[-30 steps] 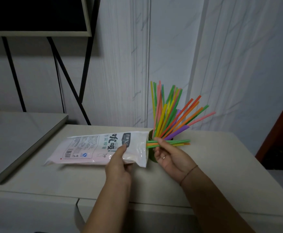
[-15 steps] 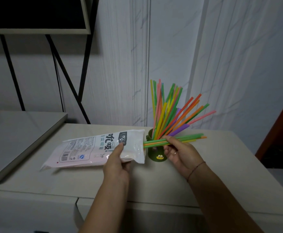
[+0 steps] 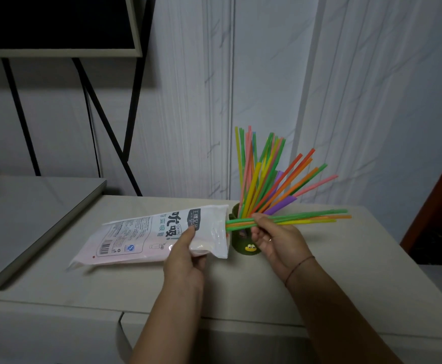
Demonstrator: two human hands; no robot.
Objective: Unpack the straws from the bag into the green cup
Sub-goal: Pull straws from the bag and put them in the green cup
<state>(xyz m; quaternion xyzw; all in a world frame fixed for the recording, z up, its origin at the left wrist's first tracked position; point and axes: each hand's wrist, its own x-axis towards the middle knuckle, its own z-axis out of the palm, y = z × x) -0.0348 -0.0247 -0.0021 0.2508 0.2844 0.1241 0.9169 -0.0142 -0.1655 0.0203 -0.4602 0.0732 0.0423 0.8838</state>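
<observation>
My left hand grips the white plastic straw bag near its open right end, holding it level just above the cabinet top. My right hand pinches a small bundle of green, orange and yellow straws that lies horizontal, its left ends still at the bag's mouth. Behind that hand stands the dark green cup with a small frog face, partly hidden by the bag and my fingers. Several coloured straws fan upward out of the cup.
The cup stands on a beige cabinet top against a white panelled wall. A lower grey surface adjoins on the left, under a black metal frame. A dark red edge rises at the right.
My right hand has drawn the bundle of straws rightward, further out of the bag. The bag's right end has lifted slightly, and the cup's frog face has come into view.
</observation>
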